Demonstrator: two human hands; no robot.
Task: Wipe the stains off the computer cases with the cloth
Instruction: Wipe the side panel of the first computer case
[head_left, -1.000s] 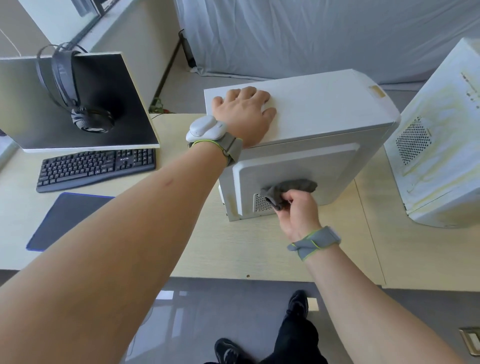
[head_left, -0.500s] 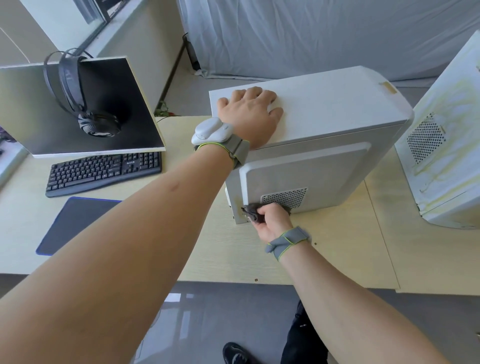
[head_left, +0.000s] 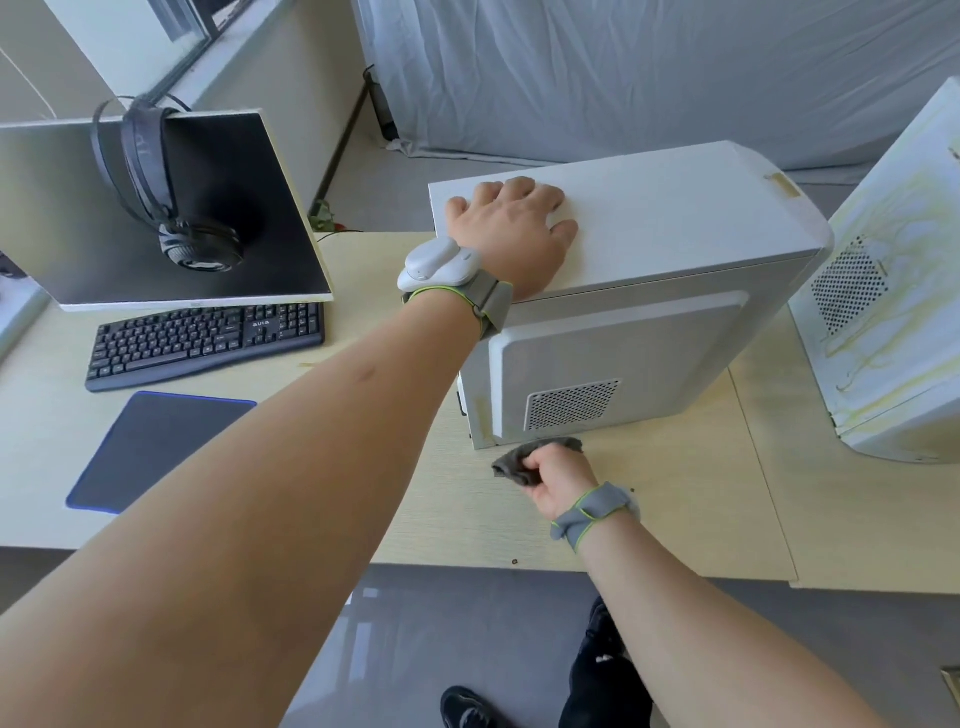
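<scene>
Head view: the cloth (head_left: 524, 460), bunched in the right hand (head_left: 558, 480), has been drawn down off the near case (head_left: 623, 332) side onto the surface (head_left: 675, 493), while the left hand (head_left: 511, 228) is kept flat on top; the stained right case (head_left: 893, 322) is judged still unwiped.

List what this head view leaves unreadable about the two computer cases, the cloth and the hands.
- Near computer case: its far side and rear face away from the camera, so stains there cannot be checked.
- Stained computer case: cut off by the right edge.
- Cloth: bunched inside the right hand; its wiping face is hidden.
- Case top under the left hand: covered by the palm.
</scene>
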